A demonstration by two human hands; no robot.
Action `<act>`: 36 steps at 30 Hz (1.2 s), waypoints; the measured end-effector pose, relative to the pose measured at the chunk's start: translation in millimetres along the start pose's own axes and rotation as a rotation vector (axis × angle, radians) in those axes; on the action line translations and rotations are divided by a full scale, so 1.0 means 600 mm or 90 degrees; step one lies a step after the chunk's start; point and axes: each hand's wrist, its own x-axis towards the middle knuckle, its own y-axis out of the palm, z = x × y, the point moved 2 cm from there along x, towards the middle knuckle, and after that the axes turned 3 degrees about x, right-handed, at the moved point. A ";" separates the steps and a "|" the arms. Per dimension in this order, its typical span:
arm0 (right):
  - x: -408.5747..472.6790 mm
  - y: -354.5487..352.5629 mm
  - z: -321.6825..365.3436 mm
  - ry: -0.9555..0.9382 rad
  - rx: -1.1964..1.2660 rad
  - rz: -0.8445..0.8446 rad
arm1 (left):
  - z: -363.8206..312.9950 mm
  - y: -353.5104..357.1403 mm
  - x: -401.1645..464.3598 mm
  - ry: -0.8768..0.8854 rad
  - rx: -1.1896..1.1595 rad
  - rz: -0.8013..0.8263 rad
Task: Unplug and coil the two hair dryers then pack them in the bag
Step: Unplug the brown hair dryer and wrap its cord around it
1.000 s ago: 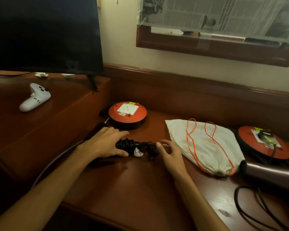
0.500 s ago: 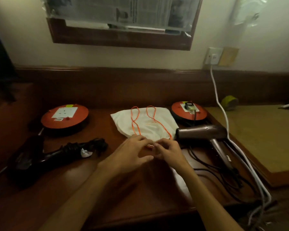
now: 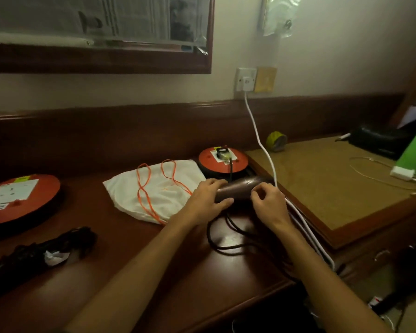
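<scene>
Left hand: the left hand (image 3: 208, 197) lies over the barrel of the brown dryer (image 3: 238, 191), fingers curved on top and thumb under its near side; grip wrapped round the barrel.
Right hand: the right hand (image 3: 269, 203) sits at the dryer's right end, fingers bent; grip curled there, but whether it pinches the dryer or its cord cannot be told.
Brown dryer: lying on the desk (image 3: 135, 255), between the bag (image 3: 154, 188) and the raised tan surface.
Cord: the black cord (image 3: 226, 239) loops loose on the desk near the wrists; its plug (image 3: 222, 151) sits in the right reel (image 3: 222, 162).
Black dryer: the black dryer (image 3: 39, 253) lies at the near left, cord bundled, apart from the bag.
Bag: white, flat, orange drawstrings on top, just left of the brown dryer.
Left reel: the left reel (image 3: 19, 198) stands at the far left.
White cable: the white cable (image 3: 262, 145) runs from the wall socket (image 3: 246, 79) down past the right hand.
</scene>
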 end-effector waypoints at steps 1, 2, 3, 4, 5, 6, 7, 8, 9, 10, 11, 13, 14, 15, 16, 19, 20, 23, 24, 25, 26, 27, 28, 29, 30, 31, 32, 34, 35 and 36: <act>0.018 0.003 -0.002 -0.015 -0.028 0.012 | 0.001 0.006 0.019 -0.016 0.008 -0.006; 0.037 0.006 -0.001 -0.029 -0.061 0.024 | 0.004 0.012 0.036 -0.026 0.015 -0.011; 0.056 0.010 0.002 -0.042 -0.091 0.035 | 0.008 0.018 0.053 -0.036 0.018 -0.005; 0.075 0.015 0.004 -0.055 -0.118 0.043 | 0.013 0.024 0.065 -0.043 0.012 0.012; 0.096 0.020 0.008 -0.070 -0.145 0.052 | 0.016 0.029 0.078 -0.052 -0.001 0.035; 0.114 0.025 0.012 -0.079 -0.173 0.068 | 0.020 0.034 0.087 -0.056 -0.017 0.059; 0.132 0.030 0.018 -0.081 -0.198 0.090 | 0.023 0.038 0.097 -0.059 -0.032 0.080; 0.151 0.036 0.021 -0.077 -0.213 0.115 | 0.027 0.040 0.110 -0.056 -0.042 0.092; 0.168 0.041 0.024 -0.072 -0.219 0.138 | 0.031 0.038 0.122 -0.050 -0.037 0.093; 0.190 0.049 0.024 -0.070 -0.217 0.156 | 0.036 0.034 0.139 -0.042 -0.024 0.079; 0.211 0.056 0.024 -0.074 -0.203 0.166 | 0.038 0.027 0.155 -0.034 -0.014 0.055; 0.257 0.073 0.019 -0.074 -0.152 0.172 | 0.044 0.010 0.196 -0.020 -0.015 -0.011; 0.276 0.079 0.017 -0.060 -0.123 0.173 | 0.045 0.003 0.216 -0.014 -0.008 -0.042; 0.297 0.086 0.013 -0.041 -0.099 0.171 | 0.046 -0.005 0.241 -0.014 0.013 -0.071; 0.316 0.094 0.006 -0.014 -0.084 0.166 | 0.048 -0.012 0.265 -0.016 0.045 -0.095; 0.377 0.122 -0.023 0.056 -0.069 0.145 | 0.067 -0.008 0.325 -0.053 0.116 -0.090; 0.400 0.135 -0.034 0.081 -0.063 0.136 | 0.077 0.002 0.339 -0.066 0.105 -0.066; 0.460 0.176 -0.069 0.152 -0.080 0.140 | 0.106 0.038 0.359 -0.074 0.035 -0.045; 0.475 0.187 -0.078 0.171 -0.092 0.140 | 0.114 0.046 0.360 -0.066 0.025 -0.061; 0.482 0.193 -0.080 0.185 -0.105 0.139 | 0.121 0.054 0.362 -0.058 0.019 -0.074; 0.483 0.196 -0.075 0.190 -0.117 0.136 | 0.127 0.058 0.363 -0.052 0.013 -0.084; 0.482 0.197 -0.070 0.190 -0.127 0.135 | 0.131 0.062 0.365 -0.049 0.017 -0.084; 0.483 0.199 -0.068 0.194 -0.135 0.135 | 0.132 0.062 0.363 -0.053 0.027 -0.083; 0.486 0.200 -0.067 0.191 -0.145 0.133 | 0.131 0.062 0.361 -0.055 0.032 -0.081; 0.489 0.201 -0.066 0.193 -0.156 0.138 | 0.132 0.065 0.361 -0.064 0.030 -0.074; 0.492 0.202 -0.067 0.194 -0.168 0.143 | 0.131 0.066 0.360 -0.066 0.025 -0.067; 0.490 0.201 -0.064 0.194 -0.178 0.151 | 0.133 0.068 0.361 -0.068 0.017 -0.061; 0.481 0.196 -0.058 0.175 -0.193 0.153 | 0.137 0.061 0.360 -0.049 -0.033 -0.039; 0.474 0.193 -0.053 0.156 -0.194 0.145 | 0.142 0.051 0.361 -0.037 -0.073 -0.014; 0.465 0.189 -0.047 0.142 -0.185 0.136 | 0.148 0.037 0.361 -0.027 -0.103 0.025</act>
